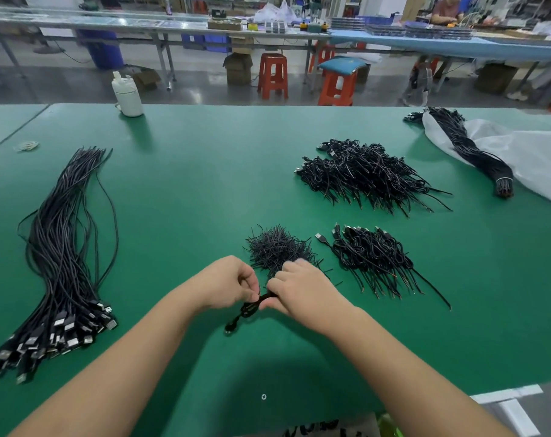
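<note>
Coiled cable (248, 308) sits just above the bench (186, 200), pinched between left hand (226, 283) and right hand (299, 290); light, limp and springy, likely to uncoil; best gripped across the bunched loops, plug dangling.

A white bottle (127, 96) stands on the green table (204, 171).

No word, brand or number is showing clearly enough to read. A small round mark with a cross inside it (263, 396) is sitting on the green surface (189, 190) near the bottom of the view. Bold black lettering is showing on a pale sheet (315, 428) at the very bottom edge, but it is being cut off and blurred, so it cannot be read.
</note>
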The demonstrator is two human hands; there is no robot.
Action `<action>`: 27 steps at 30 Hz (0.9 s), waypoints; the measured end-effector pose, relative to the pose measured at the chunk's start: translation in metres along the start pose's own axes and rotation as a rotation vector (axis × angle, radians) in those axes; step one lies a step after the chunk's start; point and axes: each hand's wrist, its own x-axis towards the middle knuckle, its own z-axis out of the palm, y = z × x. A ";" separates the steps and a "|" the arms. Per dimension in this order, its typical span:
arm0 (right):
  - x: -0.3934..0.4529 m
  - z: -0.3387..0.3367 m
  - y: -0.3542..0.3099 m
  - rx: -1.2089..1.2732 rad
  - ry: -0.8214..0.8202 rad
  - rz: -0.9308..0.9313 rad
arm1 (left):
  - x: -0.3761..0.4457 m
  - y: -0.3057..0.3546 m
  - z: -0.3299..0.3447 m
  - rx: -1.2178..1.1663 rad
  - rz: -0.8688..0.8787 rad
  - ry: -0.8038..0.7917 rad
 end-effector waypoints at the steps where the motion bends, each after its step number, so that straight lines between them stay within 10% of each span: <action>1: 0.000 -0.002 0.001 -0.048 0.036 0.004 | 0.000 0.000 0.001 0.022 -0.002 0.017; 27: 0.000 0.009 0.006 -0.005 0.227 0.085 | 0.007 -0.001 0.013 -0.225 -0.083 0.163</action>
